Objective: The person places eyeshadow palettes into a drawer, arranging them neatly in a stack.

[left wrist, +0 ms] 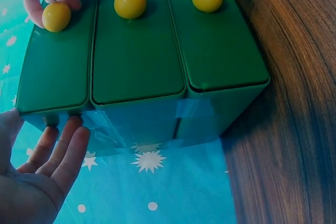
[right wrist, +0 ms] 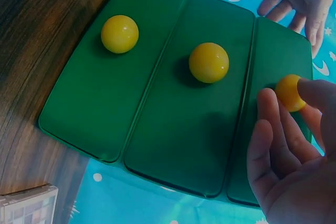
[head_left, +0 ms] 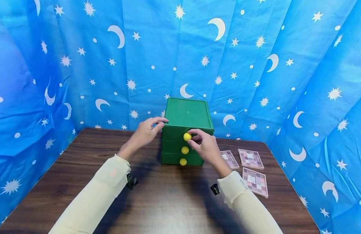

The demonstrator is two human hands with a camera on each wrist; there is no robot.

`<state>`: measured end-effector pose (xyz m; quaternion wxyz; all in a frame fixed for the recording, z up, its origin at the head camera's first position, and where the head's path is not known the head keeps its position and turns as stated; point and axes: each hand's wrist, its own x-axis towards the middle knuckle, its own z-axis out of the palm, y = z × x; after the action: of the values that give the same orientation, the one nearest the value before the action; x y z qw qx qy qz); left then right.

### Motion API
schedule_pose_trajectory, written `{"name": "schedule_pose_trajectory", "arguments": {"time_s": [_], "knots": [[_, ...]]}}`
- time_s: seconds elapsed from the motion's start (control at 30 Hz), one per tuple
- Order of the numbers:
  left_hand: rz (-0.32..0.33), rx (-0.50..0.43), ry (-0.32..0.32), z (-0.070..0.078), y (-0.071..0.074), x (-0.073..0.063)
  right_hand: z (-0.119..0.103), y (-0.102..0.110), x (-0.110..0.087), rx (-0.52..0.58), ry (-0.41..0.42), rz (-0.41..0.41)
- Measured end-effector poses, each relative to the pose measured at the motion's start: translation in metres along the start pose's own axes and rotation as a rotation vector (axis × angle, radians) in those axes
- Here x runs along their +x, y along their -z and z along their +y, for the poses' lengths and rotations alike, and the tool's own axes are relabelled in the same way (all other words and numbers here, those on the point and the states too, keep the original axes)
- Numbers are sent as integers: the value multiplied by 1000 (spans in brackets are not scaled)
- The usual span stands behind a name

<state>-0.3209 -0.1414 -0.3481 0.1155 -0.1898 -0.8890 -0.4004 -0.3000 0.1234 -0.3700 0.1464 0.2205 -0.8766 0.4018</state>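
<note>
A green three-drawer box [head_left: 187, 112] stands at the back of the table, each drawer front bearing a round yellow knob. My right hand [head_left: 206, 146] pinches the top drawer's knob [head_left: 187, 136] between thumb and fingers. Below it are the middle knob [head_left: 184, 150] and the bottom knob [head_left: 183, 162], both untouched. At the box's upper left side is my left hand [head_left: 148, 130]; in the left wrist view its straight fingertips touch the side by the top drawer [left wrist: 58, 72]. All three drawers look closed, their fronts nearly flush.
Several flat makeup palettes lie to the right of the box, including a near palette [head_left: 255, 182] and a far palette [head_left: 251, 159]. A blue curtain [head_left: 157, 42] with moons and stars hangs around the dark wooden table [head_left: 166, 198].
</note>
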Motion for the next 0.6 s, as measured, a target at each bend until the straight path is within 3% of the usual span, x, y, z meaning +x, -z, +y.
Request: {"name": "schedule_pose_trajectory", "arguments": {"time_s": [0.27, 0.6], "knots": [[-25, -23, 12, -2, 3, 1, 0, -2, 1, -23, -19, 19], [-40, -75, 19, -3, 3, 1, -5, 3, -11, 8, -8, -25]]}}
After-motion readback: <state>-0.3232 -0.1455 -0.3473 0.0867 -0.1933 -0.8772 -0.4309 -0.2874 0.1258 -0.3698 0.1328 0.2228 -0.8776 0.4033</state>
